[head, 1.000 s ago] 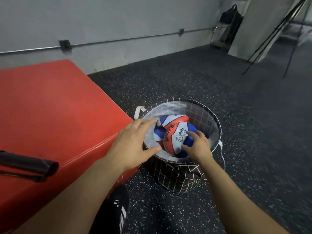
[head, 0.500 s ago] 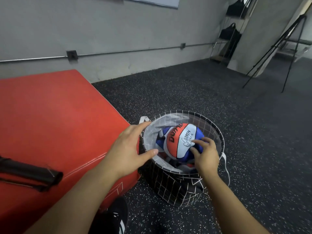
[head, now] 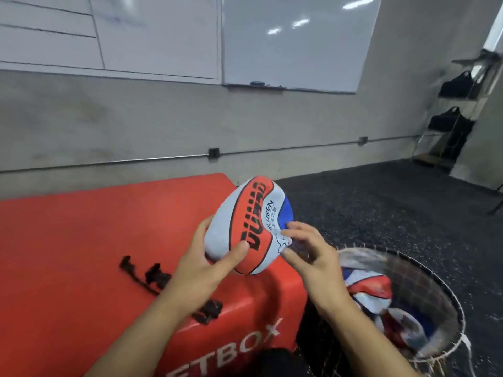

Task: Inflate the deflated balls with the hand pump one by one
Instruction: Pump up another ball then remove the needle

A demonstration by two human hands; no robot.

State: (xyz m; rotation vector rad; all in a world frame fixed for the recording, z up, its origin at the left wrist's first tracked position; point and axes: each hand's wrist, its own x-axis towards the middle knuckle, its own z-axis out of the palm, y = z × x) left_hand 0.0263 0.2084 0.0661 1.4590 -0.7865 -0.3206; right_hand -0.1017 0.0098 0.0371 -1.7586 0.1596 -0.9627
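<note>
A flattened ball in red, white and blue with black lettering is held up over the corner of the red box. My left hand grips its lower left side, thumb pressed on the red panel. My right hand pinches its right edge with the fingertips. The black hand pump lies on the box top, partly hidden behind my left forearm. More deflated balls in the same colours lie in the basket at the lower right.
The red box bears white letters on its front. The black-and-white grid basket stands on dark speckled floor beside the box. A whiteboard hangs on the grey wall. Shelves with black bags stand at the far right.
The ball has come up out of the basket and left over the red box. My left hand left the basket rim and now grips the ball. The view tilted up.
</note>
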